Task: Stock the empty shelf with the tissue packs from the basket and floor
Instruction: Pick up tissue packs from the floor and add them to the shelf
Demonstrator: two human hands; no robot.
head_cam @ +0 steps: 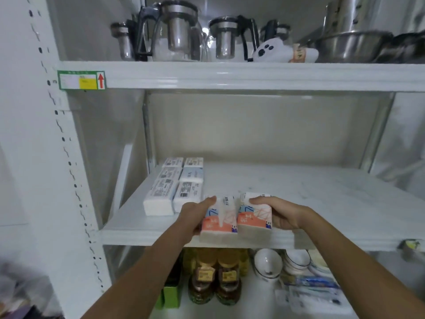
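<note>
Head view: middle shelf [322, 194], white, front lip runs left to right; both hands are at that lip, centre-left. Left hand [195, 215] grips one orange-and-blue tissue pack [219, 221], thumb along its top and fingers curled under its left side; the pack overhangs the front edge. Right hand [276, 212] grips a second orange-and-blue tissue pack [254, 215], thumb on top and fingers wrapped round its right side; this one sits slightly further in. The two packs touch side by side. Open room: the whole right half of the shelf and the strip behind the hands are bare, up to the back panel. Six white tissue packs [174, 185] lie flat at the left rear, two columns of three, against the left upright, just beside the left hand's pack. Print on all packs is too small to read; barcodes are visible on the white ones. Green price label [81, 79] on the upper shelf edge has a yellow patch and a red up arrow, text illegible. Upper shelf: four glass teapots [177, 33] and steel bowls [351, 46]. Lower shelf: oil bottles [216, 279] and white bowls [268, 263].
</note>
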